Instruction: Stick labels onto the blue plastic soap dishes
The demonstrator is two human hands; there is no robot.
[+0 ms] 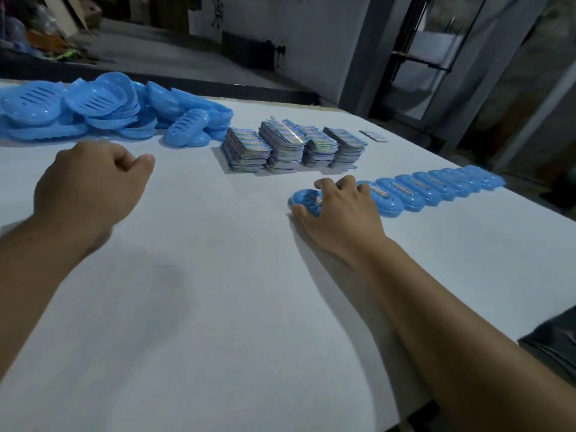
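A heap of unlabelled blue plastic soap dishes (103, 110) awaits, far left on the white desk (218, 275); left hand (90, 188) curled, empty; stacked shiny labels (293, 148) centre; right hand (339, 210) grips a labelled dish (304, 199) ending the finished row (436, 188); most remains, seemingly.

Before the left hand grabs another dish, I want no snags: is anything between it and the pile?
Nothing visible. Only bare table lies between the left hand and the pile beyond it; the label stacks sit off to the right.
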